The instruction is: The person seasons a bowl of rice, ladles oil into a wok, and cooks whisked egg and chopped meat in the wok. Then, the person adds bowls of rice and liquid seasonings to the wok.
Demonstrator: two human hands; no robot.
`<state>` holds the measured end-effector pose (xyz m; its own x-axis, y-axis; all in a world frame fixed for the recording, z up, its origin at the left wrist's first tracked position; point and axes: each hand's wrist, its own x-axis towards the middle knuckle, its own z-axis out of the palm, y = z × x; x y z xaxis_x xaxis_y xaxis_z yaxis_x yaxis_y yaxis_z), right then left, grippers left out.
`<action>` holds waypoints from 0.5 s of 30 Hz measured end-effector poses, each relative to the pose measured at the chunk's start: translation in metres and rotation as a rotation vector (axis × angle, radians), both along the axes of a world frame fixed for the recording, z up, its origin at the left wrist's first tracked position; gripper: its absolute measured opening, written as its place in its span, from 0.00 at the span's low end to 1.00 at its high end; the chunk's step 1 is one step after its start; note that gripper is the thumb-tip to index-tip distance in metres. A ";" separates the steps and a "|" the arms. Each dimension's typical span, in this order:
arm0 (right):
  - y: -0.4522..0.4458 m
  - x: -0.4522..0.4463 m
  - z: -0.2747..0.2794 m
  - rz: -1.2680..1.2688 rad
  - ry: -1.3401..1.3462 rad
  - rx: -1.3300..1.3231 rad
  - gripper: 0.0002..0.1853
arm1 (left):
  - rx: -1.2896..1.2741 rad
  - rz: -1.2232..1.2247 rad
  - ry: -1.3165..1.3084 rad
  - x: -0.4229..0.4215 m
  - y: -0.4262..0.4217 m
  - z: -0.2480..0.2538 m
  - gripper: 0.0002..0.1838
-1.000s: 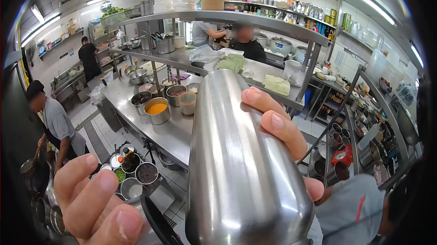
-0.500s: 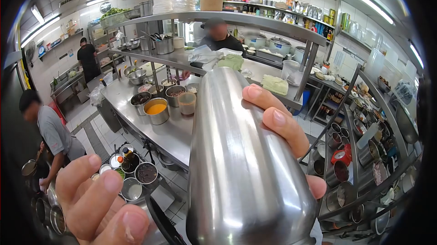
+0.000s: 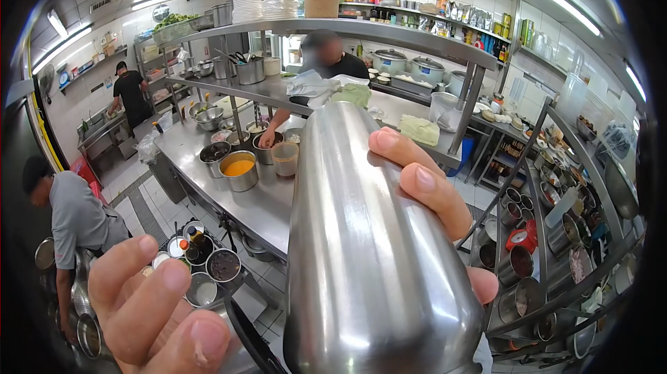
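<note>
My right hand (image 3: 434, 193) is wrapped round the far side of a shiny steel bottle (image 3: 375, 249), which fills the middle of the head view close to the camera. Two of its fingertips lie on the metal, and another finger shows lower on the right edge. To the left, my left hand (image 3: 149, 304) is raised with bent fingers apart, and I see nothing between them. Between that hand and the bottle runs a black curved strip (image 3: 251, 339) beside a pale metal surface; what it belongs to is hidden.
A steel counter (image 3: 260, 200) holds a pot of orange liquid (image 3: 238, 169) and several food pots. A co-worker (image 3: 333, 61) stands behind it. Another person (image 3: 87, 211) bends at the left; a third (image 3: 130, 93) is farther back. A rack (image 3: 545, 235) with pots stands right.
The co-worker behind the counter has reached a hand into a pot. The person at the left has bent lower, and the far one has turned. My hands and the bottle are nearly still.
</note>
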<state>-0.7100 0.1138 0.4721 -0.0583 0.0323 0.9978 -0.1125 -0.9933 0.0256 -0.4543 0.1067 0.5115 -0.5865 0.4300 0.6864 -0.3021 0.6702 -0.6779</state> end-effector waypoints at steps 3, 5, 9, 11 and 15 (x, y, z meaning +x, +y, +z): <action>0.000 0.000 -0.001 -0.029 -0.006 0.001 0.48 | -0.003 -0.017 0.009 0.000 -0.004 -0.001 0.32; 0.002 -0.003 0.000 -0.043 0.006 0.024 0.48 | -0.004 -0.025 0.014 -0.001 -0.006 -0.001 0.33; 0.001 0.003 0.008 -0.143 -0.109 0.025 0.50 | 0.065 -0.006 0.004 0.002 0.000 -0.003 0.31; -0.001 0.003 0.009 -0.156 -0.107 0.009 0.50 | 0.146 0.002 -0.005 0.004 0.005 -0.005 0.29; -0.006 -0.012 0.004 -0.080 0.037 0.011 0.48 | 0.322 -0.001 0.028 0.002 0.010 -0.006 0.29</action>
<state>-0.7222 0.1077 0.4761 -0.0187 0.0242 0.9995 -0.1903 -0.9815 0.0202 -0.4525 0.1167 0.5056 -0.5650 0.1889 0.8032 -0.3169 0.8491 -0.4226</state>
